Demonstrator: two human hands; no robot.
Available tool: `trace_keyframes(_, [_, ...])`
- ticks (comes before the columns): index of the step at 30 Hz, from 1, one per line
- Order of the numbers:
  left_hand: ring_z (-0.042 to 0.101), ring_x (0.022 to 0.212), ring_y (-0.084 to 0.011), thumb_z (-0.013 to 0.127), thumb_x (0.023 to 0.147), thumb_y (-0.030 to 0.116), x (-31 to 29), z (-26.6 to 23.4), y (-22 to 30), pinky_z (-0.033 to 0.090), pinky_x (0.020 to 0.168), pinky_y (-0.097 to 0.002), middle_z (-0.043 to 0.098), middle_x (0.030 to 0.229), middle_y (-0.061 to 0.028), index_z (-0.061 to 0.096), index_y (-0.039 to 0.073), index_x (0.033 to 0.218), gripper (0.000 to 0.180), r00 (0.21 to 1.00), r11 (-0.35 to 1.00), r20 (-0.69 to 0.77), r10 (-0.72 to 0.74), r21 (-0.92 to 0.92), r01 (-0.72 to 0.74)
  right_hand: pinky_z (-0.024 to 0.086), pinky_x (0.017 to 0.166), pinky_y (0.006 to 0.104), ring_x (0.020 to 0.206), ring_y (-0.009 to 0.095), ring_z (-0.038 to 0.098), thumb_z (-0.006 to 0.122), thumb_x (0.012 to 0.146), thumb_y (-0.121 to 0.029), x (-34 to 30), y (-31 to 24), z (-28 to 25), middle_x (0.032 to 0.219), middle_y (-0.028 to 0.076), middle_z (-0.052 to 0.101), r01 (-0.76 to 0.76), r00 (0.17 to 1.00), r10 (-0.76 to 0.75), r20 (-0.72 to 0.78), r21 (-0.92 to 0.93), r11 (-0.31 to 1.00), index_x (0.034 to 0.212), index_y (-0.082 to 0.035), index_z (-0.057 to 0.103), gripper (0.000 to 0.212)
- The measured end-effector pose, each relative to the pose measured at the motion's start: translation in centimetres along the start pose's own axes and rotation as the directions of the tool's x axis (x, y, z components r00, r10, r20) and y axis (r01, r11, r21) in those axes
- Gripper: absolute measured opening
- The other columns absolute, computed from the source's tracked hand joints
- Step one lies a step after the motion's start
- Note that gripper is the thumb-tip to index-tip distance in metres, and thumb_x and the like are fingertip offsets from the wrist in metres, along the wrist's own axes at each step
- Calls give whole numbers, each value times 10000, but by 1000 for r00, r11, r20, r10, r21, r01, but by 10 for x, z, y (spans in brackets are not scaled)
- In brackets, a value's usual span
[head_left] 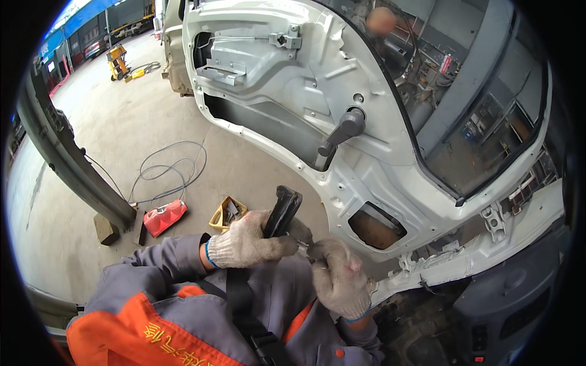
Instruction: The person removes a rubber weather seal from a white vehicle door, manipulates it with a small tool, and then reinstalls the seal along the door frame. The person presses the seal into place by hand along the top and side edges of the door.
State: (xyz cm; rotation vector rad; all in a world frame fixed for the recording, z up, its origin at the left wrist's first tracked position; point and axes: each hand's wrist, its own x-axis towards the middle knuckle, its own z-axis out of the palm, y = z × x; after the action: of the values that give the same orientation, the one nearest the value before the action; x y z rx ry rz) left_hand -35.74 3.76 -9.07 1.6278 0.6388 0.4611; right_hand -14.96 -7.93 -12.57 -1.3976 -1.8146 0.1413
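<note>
In white work gloves, both hands meet in front of my body. My left hand (247,241) is closed round a black, elongated plastic part (284,210), whose squared end sticks up above the fingers. Its lower end runs into the glove, so its kind does not show. Close beside it, my right hand (342,277) has its fingers pinched together near the part's lower end. A small pale piece (303,246) shows between the two gloves; what exactly the right fingers hold is hidden. Beyond the hands stands a white door shell (378,146) with a black window crank (345,129) on it.
On the floor to the left lie a yellow box (218,216) of metal bits, a red bag-like object (165,218) and a coiled grey cable (171,171). A grey post (73,152) rises at far left. The white car sill (470,262) runs along the right.
</note>
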Motion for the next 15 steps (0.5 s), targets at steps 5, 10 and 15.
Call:
trace_keyframes(5, [642, 716, -84, 656, 899, 114, -6, 4, 11, 536, 681, -267, 729, 909, -34, 737, 52, 1175, 294, 999, 1000, 34, -20, -8, 20, 570, 775, 386, 817, 299, 707, 701, 925, -194, -4, -10, -14, 1076, 90, 713, -141, 985, 146, 90, -67, 988, 1156, -94, 659, 254])
trace_keyframes(10, [643, 703, -82, 671, 902, 118, -2, 3, 0, 535, 663, -269, 729, 905, -26, 727, 48, 1175, 287, 998, 999, 53, 39, 36, -41, 582, 764, 394, 783, 308, 713, 694, 958, -229, -4, -10, -15, 997, 98, 719, -87, 995, 85, 53, 48, 995, 1127, -71, 669, 233])
trace_keyframes(15, [638, 695, -78, 688, 898, 119, 0, 5, -5, 532, 654, -266, 722, 895, -20, 717, 45, 1184, 297, 997, 999, 61, 35, 29, -37, 572, 685, 413, 728, 325, 698, 683, 970, -224, 3, -13, -24, 915, 115, 691, 21, 987, -15, 160, -30, 999, 1109, -20, 663, 248])
